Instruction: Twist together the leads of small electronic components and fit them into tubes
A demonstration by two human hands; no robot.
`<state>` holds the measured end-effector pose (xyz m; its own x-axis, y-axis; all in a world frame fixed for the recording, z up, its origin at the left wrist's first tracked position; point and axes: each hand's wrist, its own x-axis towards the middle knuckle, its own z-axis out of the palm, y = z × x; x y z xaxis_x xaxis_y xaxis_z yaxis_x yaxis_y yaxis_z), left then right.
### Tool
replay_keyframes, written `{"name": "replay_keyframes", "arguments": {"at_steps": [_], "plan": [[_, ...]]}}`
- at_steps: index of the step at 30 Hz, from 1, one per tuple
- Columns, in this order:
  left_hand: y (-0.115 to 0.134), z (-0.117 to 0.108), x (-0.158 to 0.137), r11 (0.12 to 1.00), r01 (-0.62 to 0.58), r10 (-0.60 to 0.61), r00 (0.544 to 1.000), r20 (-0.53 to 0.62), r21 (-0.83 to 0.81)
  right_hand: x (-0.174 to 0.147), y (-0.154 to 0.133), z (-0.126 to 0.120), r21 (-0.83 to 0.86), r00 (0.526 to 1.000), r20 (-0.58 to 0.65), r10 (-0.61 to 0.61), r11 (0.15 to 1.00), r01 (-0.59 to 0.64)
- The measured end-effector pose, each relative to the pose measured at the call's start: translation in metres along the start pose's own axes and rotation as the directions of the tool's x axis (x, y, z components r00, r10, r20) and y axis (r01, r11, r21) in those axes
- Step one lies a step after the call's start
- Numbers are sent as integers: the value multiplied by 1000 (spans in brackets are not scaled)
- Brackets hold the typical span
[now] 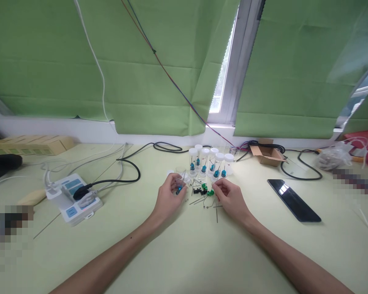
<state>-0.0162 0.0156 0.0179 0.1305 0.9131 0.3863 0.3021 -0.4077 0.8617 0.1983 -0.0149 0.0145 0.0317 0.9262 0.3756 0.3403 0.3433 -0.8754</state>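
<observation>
My left hand (171,194) is closed around a small blue piece (179,189) with a thin metal rod rising from it. Just behind those fingers stands a clear tube (180,170), partly hidden. My right hand (230,196) has thumb and fingertips pinched together; whatever is between them is too small to make out. Beside its fingertips lie small green pieces (204,186) and black pieces (197,191). Thin metal rods (198,201) are scattered between the hands. Behind them, several upright clear tubes with white caps (205,152) each hold a blue piece on a rod.
A power strip (76,218) with plugs and cables sits at left. To the right lie a dark phone (292,200) and an open cardboard box (268,155). A black cable (164,146) runs along the back of the table (184,257), below green blinds (159,94).
</observation>
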Motion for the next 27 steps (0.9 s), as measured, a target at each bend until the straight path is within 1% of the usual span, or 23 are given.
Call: {"name": "replay_keyframes", "arguments": {"at_steps": [4,7,14,17,21,27], "plan": [[3,1,-1,999,2,-2,1000,7,-42,0,2,1,-60,1000,8,-26,998,27],[3,1,-2,997,27,-26,1000,7,-74,-2,3,1,-101,999,21,-39,994,41],[5,3,-4,995,70,-70,998,4,-77,-1,2,-1,-172,995,40,-93,980,98],[5,4,-4,994,71,-72,997,0,-85,-1,0,-2,-207,983,95,-156,963,173],[4,4,-4,992,60,-60,998,2,-107,-3,0,-1,-240,955,204,-216,935,263],[5,6,-6,990,67,-65,998,19,-124,-7,0,1,-293,921,345,-179,912,287]]}}
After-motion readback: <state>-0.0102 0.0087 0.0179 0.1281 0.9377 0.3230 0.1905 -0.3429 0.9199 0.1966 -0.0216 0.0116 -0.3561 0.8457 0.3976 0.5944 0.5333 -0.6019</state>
